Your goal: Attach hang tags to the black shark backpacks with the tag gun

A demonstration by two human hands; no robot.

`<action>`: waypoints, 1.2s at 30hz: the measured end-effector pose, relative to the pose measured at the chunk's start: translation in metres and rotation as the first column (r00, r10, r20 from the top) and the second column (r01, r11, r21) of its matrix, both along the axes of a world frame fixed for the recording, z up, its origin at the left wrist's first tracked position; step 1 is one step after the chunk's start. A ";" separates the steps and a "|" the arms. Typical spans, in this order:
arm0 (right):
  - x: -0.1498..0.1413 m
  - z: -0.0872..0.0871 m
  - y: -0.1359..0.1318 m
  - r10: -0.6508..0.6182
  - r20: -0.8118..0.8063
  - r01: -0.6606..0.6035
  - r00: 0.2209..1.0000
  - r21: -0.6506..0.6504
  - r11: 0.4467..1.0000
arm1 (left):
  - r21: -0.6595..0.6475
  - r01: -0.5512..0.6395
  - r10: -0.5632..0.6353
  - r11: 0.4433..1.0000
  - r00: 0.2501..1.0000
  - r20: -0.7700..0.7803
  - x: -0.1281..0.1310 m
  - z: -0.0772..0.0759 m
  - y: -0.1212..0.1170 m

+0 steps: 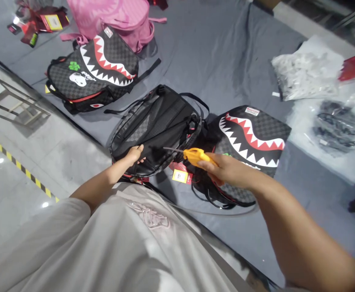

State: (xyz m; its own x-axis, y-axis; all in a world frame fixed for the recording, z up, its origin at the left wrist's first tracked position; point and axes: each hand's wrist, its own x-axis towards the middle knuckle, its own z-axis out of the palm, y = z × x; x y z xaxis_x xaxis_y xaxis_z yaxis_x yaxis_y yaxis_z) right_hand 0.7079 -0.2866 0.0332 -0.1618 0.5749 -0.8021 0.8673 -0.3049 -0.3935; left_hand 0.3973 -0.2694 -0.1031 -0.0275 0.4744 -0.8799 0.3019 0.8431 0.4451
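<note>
A black checkered backpack [153, 121] lies back panel up on the grey cloth, straps and padding showing. My left hand [135, 155] is closed on the strap area at its near side, the fingers partly hidden. My right hand [220, 166] is wrapped around a yellow air blow gun [197, 156]. Its thin nozzle points left over the backpack, the tip apart from my left hand. A red and yellow hang tag [180, 176] lies beside the backpack, below the gun. To the right, partly behind my right hand, is a second checkered backpack [253, 134] with a shark-mouth print.
Another shark-mouth backpack [95, 73] and a pink backpack [113, 16] lie at the upper left. Red tags [51, 20] are at the far left corner. Plastic-wrapped items [305, 77] lie to the right. A thin hose [220, 213] runs near the table's front edge.
</note>
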 end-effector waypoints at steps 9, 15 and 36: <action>-0.016 -0.003 -0.021 -0.136 0.249 0.126 0.959 0.059 0.990 | 0.175 0.952 -0.486 0.250 0.280 -0.828 0.033 -0.004 -0.047; -0.035 -0.016 -0.047 -0.282 0.214 0.275 0.935 0.066 0.959 | 0.239 0.946 -0.629 0.221 0.326 -0.706 0.025 -0.003 -0.025; -0.277 -0.086 -0.137 -0.582 0.264 0.563 0.769 0.151 0.813 | -0.076 -0.025 0.052 0.997 0.925 0.376 -0.114 0.003 0.082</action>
